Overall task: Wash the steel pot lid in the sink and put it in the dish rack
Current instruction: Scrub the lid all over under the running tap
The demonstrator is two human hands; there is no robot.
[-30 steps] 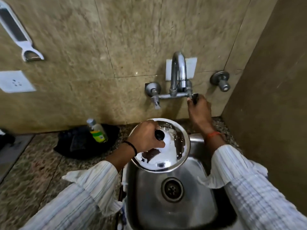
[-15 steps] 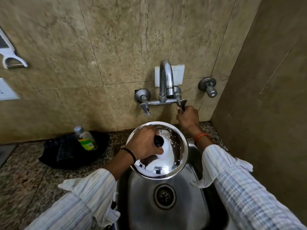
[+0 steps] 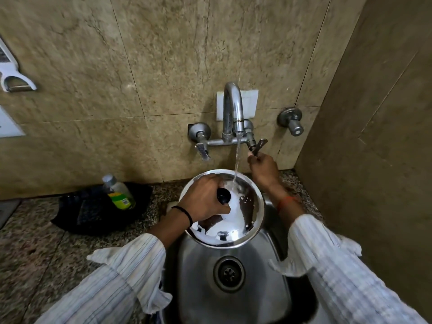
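The round steel pot lid (image 3: 236, 225) is held over the steel sink (image 3: 201, 284), its shiny top dotted with white foam. My left hand (image 3: 202, 199) grips the lid's black knob (image 3: 224, 195). Water streams from the curved tap spout (image 3: 232, 106) onto the lid's far part. My right hand (image 3: 263, 168) reaches up behind the lid, its fingers closed on the tap's right lever handle (image 3: 258, 146). No dish rack is in view.
A green-labelled soap bottle (image 3: 119, 192) lies on a black cloth (image 3: 93, 209) on the speckled counter left of the sink. A second wall valve (image 3: 291, 122) sits right of the tap. A brown side wall (image 3: 374, 160) closes the right side. The drain (image 3: 229, 273) is below the lid.
The right hand has turned the lever handle and water now runs from the spout onto the lid. The lid and left hand have stayed over the sink.
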